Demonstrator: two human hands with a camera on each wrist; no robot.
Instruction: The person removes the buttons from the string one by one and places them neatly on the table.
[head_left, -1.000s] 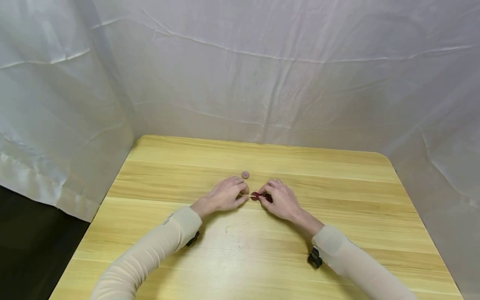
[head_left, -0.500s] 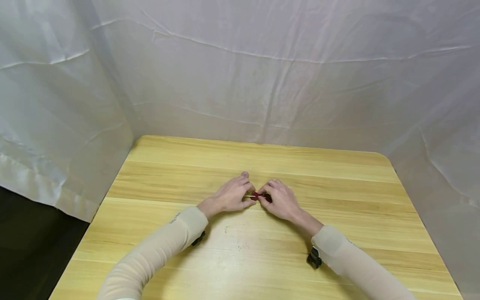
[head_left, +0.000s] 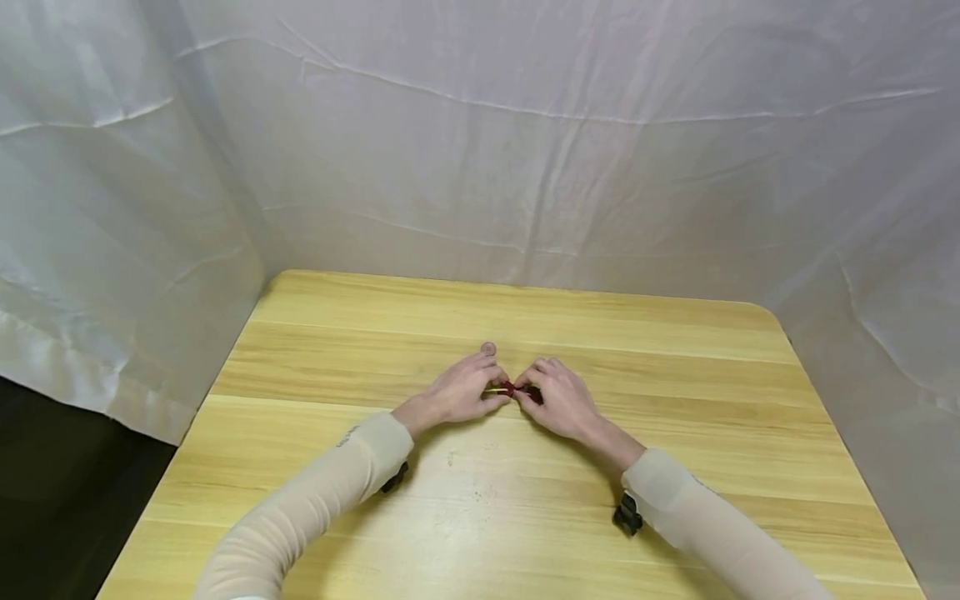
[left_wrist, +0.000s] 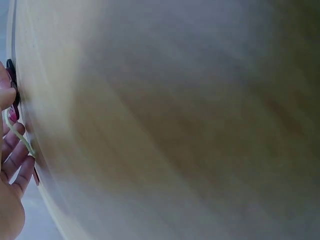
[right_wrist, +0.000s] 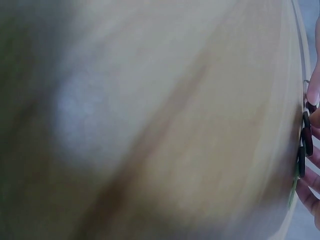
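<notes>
Working near the middle of the wooden table (head_left: 525, 517), with both hands brought tip to tip just above the board. Pinching a thin pale cord (head_left: 495, 390) between thumb and forefinger of the left hand (head_left: 459, 392), with the remaining fingers (left_wrist: 15, 160) only loosely bent. Gripping small dark red buttons (head_left: 513, 388) in the curled fingertips of the right hand (head_left: 558, 398), hard against the free end of the cord. Seen edge-on in the right wrist view as dark discs (right_wrist: 306, 137) stacked beside the fingers, yet too blurred to count. Glimpsed again at the margin of the left wrist view, where the cord (left_wrist: 17, 132) runs across the fingertips.

Lying apart on the table, just beyond the left hand's fingertips and partly hidden by them: one paler, pinkish button (head_left: 488, 348), gripped by neither hand.

Judging by this, mid-threading: feeding the cord's tip into a button hole, or drawing a button along it. Cannot tell whether the tip is already through.

For the next move, probably: keep the cord end stiff and short in the left pinch, line the hole up squarely, slide the button on without loosening the right grip on the others.
</notes>
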